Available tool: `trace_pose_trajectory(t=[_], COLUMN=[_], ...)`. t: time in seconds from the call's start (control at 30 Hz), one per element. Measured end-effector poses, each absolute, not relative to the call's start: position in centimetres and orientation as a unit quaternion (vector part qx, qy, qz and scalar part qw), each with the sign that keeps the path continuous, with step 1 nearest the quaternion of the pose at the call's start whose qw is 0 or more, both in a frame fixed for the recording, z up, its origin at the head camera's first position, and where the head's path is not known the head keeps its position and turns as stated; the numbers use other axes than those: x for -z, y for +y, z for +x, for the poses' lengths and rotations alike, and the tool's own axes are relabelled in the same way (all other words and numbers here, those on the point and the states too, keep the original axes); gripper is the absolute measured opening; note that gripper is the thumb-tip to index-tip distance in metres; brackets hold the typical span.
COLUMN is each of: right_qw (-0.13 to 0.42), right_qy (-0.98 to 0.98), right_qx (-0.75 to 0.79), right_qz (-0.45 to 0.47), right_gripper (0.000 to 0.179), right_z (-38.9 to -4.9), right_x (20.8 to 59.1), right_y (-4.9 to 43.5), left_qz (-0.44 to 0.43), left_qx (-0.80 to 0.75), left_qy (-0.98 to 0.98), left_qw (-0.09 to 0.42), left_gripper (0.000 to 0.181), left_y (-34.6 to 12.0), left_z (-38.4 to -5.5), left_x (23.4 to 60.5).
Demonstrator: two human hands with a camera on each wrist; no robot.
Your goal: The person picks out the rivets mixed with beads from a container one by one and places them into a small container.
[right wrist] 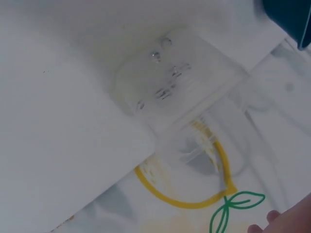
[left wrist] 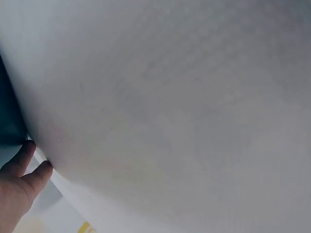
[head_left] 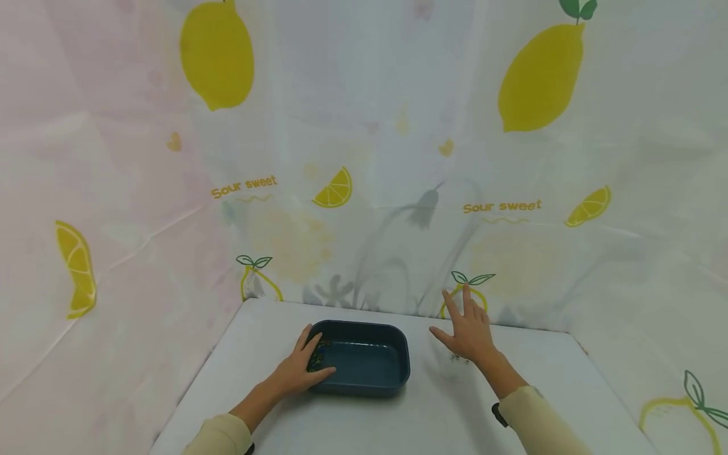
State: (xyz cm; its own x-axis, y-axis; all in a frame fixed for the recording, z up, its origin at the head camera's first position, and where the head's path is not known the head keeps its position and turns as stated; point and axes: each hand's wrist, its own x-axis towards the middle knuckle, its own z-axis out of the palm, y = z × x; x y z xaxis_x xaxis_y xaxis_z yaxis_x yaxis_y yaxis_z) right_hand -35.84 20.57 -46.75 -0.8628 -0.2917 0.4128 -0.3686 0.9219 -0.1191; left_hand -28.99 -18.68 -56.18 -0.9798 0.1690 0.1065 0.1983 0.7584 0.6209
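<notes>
A dark blue rectangular dish (head_left: pixel 364 366) sits on the white table, with a small cluster of dark and yellowish bits (head_left: pixel 320 351) at its left end. My left hand (head_left: pixel 296 373) lies at the dish's left rim, thumb extended over the near side and fingers fairly straight along the left edge. In the left wrist view, two fingers (left wrist: pixel 38 174) show beside the dish's wall. My right hand (head_left: pixel 469 335) is spread above a clear plastic container (right wrist: pixel 214 104), holding nothing. Several small shiny ring-like pieces (right wrist: pixel 163 92) show in or on that container; which, I cannot tell.
The white table (head_left: pixel 227 366) ends at a back edge against a hanging lemon-print cloth (head_left: pixel 364 240), which also closes off both sides. To the right of the dish, the clear container stands near that back edge.
</notes>
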Motion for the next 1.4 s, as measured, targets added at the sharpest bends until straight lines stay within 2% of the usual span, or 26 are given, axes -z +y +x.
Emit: trace_pose_trajectory(t=[0.6,1.4], right_qw=[0.144,0.142], right_qy=[-0.972,-0.968], right_qx=[-0.086,-0.079], right_qz=[0.164,0.189], right_gripper=[0.087,0.086], right_z=[-36.6,-35.9], right_x=[47.6,50.1], right_y=[17.0,12.8], left_qz=[-0.107,-0.096], left_qx=[0.325,0.345], left_qy=[-0.939,-0.933], left_qw=[0.038,0.027], left_gripper=[0.095,0.093], left_y=[-18.5,-18.7], left_z=[-29.2,-28.8], left_x=[55.9,56.3])
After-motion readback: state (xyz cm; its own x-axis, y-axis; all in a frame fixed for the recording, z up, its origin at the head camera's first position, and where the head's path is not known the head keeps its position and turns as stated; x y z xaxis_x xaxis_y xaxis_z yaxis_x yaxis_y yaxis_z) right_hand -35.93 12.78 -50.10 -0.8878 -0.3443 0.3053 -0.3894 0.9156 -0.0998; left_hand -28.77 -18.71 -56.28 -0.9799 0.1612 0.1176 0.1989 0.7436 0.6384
